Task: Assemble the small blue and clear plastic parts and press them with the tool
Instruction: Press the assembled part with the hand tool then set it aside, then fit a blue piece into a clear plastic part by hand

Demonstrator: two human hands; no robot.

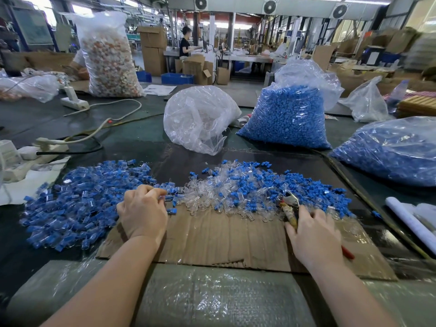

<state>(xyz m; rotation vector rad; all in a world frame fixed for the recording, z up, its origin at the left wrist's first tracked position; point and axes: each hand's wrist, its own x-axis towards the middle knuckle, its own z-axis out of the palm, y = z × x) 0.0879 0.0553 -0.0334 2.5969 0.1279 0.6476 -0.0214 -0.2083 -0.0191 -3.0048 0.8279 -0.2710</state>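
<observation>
A pile of assembled blue-and-clear parts [77, 206] lies at the left of the work mat. A mixed pile of loose clear shells and blue plugs [247, 192] spreads across the middle and right. My left hand [141, 213] sits between the two piles with fingers curled, pinching a small blue-and-clear part [165, 197] at its fingertips. My right hand [313, 234] grips the handles of a pair of pliers [289, 206], whose metal jaws point away from me into the mixed pile. A red handle tip [348, 252] sticks out behind the hand.
A flat cardboard sheet [224, 237] lies under my hands. Behind the piles stand a bag of clear parts [198, 119] and two bags of blue parts [290, 114] [391, 149]. Power strips and cables [47, 147] lie left; a white roll [410, 220] at right.
</observation>
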